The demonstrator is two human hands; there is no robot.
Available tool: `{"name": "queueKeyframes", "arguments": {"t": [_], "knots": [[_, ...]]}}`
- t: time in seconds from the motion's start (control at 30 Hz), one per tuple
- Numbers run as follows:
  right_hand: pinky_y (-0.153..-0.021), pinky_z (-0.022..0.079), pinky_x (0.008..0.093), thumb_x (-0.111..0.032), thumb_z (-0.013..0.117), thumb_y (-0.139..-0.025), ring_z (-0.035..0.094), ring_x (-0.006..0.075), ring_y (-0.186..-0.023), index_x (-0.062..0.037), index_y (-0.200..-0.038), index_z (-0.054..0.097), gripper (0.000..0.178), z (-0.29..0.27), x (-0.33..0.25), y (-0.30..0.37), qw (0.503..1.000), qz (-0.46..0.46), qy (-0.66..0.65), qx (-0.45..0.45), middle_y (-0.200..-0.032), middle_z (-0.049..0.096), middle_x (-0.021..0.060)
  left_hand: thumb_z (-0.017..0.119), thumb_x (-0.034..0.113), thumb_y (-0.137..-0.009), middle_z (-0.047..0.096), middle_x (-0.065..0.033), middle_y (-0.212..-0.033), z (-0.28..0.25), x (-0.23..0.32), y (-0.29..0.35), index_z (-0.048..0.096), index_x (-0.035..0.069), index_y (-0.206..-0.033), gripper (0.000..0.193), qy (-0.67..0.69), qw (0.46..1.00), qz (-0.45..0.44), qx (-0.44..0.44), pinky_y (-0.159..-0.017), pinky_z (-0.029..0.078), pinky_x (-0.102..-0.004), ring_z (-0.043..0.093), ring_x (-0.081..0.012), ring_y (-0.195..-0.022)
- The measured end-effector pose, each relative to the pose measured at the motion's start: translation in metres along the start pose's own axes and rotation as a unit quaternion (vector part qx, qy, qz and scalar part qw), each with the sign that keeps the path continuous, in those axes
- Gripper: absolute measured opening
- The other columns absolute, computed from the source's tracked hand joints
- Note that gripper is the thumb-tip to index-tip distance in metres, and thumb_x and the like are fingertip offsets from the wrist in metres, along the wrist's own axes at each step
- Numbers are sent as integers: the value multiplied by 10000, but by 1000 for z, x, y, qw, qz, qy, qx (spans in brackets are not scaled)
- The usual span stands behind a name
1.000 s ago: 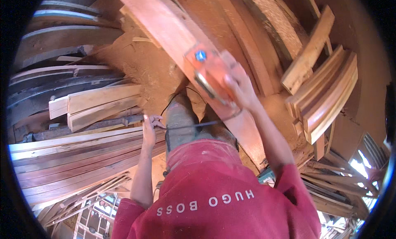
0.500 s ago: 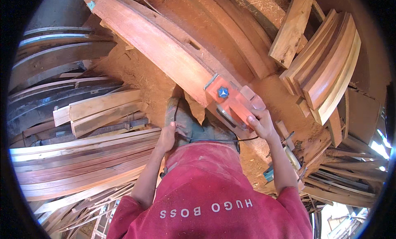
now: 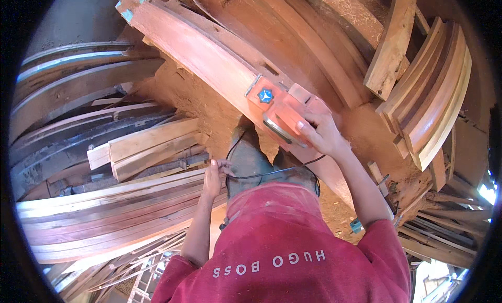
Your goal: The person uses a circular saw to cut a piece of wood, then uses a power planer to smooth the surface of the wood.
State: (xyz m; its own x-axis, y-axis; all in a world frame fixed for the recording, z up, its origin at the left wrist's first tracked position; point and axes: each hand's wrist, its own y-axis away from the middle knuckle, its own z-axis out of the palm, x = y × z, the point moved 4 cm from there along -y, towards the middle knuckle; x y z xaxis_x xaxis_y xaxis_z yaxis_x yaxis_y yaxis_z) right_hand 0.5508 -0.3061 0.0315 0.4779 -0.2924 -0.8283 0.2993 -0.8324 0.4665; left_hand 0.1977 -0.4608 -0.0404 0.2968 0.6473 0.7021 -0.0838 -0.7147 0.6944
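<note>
My right hand is wrapped round the rear handle of a red electric hand planer with a blue front knob. The planer sits on the upper face of a long, thick wooden beam that slants from the far left toward my right side. A black power cable runs from near the planer's rear across my thighs. Its other side passes by my left hand, whose fingers are curled and pinching it, away from the beam.
Curved planks stand stacked at the right. Short light blocks and long boards lie at my left. Reddish sawdust covers the floor. Another timber leans at the far right, and a teal tool part shows beside my right arm.
My right hand has pushed the planer forward and left along the beam. My left hand stays on the cable. The whole view has shifted slightly.
</note>
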Motion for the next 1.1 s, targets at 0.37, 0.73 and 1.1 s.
{"name": "queueKeyframes", "arguments": {"t": [0.37, 0.73, 1.1], "knots": [[-681, 481, 431, -494, 549, -926, 641, 339, -726, -4, -887, 688, 511, 21, -73, -103, 1000, 11, -3, -15, -752, 635, 217, 97, 598, -1038, 699, -160, -721, -77, 18, -43, 628, -84, -1024, 864, 65, 997, -48, 8, -884, 486, -377, 673, -236, -792], [-691, 487, 425, -440, 546, -925, 652, 306, -746, 1, -956, 691, 464, 48, -128, -197, 1000, 4, -3, -28, -790, 661, 199, 101, 681, -999, 683, -160, -719, -155, 42, -91, 618, -78, -1026, 918, 78, 994, -81, 6, -801, 517, -363, 683, -247, -744], [-644, 469, 487, -439, 587, -887, 623, 403, -680, 36, -743, 594, 496, 75, -182, -299, 999, -42, -8, 20, -737, 614, 262, 131, 682, -1002, 691, -89, -756, -202, 34, -117, 652, -20, -1022, 874, 104, 983, -151, 25, -695, 482, -284, 657, -174, -723]]}}
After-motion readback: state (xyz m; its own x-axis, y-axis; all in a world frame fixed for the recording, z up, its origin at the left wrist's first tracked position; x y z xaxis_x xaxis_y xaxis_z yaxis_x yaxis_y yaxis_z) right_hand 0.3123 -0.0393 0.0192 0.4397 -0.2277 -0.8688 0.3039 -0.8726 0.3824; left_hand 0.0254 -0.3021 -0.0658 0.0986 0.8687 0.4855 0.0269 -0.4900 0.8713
